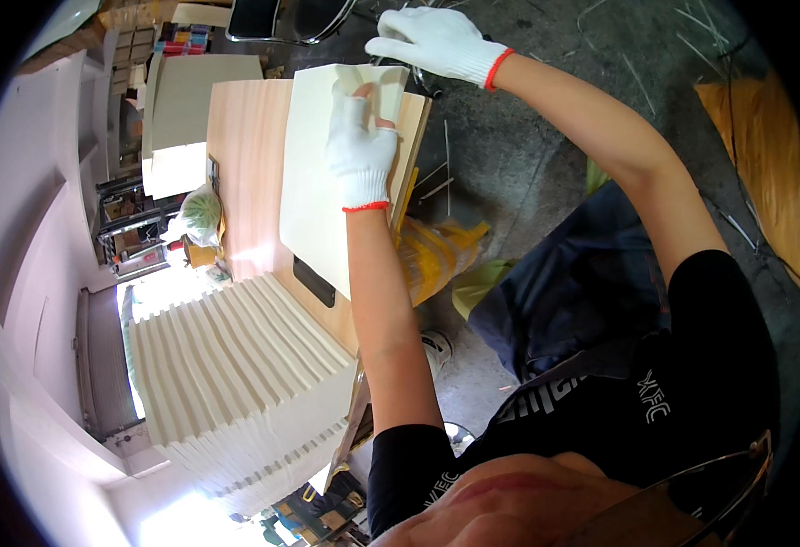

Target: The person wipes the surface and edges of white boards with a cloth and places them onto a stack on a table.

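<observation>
My left hand (363,155) wears a white knit glove with a red cuff; bare skin shows at two of its digits. It lies on a cream-white sheet of card (313,201) at the table's edge, fingers apart, beside a raised fold (386,82) at the sheet's far end. Whether the fingers pinch that fold is hard to make out. My right hand (441,41), gloved the same way, is held beyond the sheet over the grey floor. Its fingers are stretched out and nothing shows in them.
The sheet lies on a light wood table (245,155), with a flat black object (314,282) by its near edge. A tall stack of cream sheets (245,356) stands nearer. A plastic bag (201,217), a yellow-taped bundle (441,255), a black chair (295,18) and brown wrapping (764,155) lie around.
</observation>
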Available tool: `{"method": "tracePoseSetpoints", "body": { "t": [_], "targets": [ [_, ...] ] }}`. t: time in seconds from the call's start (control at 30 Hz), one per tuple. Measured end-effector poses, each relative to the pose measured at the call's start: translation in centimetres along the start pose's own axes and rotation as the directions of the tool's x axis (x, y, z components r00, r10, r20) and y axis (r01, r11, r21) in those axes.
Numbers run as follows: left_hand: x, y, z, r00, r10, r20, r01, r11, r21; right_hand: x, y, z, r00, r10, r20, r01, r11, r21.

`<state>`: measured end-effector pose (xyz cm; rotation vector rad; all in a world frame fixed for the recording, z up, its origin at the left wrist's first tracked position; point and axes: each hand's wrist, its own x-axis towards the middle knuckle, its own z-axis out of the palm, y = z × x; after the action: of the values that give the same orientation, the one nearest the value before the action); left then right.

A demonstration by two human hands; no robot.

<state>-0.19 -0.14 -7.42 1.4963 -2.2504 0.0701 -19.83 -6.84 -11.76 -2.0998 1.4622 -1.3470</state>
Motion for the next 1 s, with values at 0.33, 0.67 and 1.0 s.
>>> {"method": "tracePoseSetpoints", "body": {
  "t": [0.33,0.67,1.0],
  "targets": [
    [-3.0,1.2,-1.5,0.964,-0.262,-0.034,0.264,0.943,0.205,-2.6,-2.6,4.7,0.850,-0.525,0.034,0.524,0.838,-0.155],
    [-4.6,-2.4,-11.2,0.773,-0.604,-0.194,0.606,0.793,-0.057,-1.7,-5.5,1.6,0.803,-0.546,0.239,0.588,0.791,-0.171],
    [-15.0,-3.8,-19.7,0.260,-0.729,-0.633,-0.045,0.646,-0.762,-7.1,-18.9,11.4,0.633,-0.604,0.484,0.650,0.754,0.091]
  ]
}}
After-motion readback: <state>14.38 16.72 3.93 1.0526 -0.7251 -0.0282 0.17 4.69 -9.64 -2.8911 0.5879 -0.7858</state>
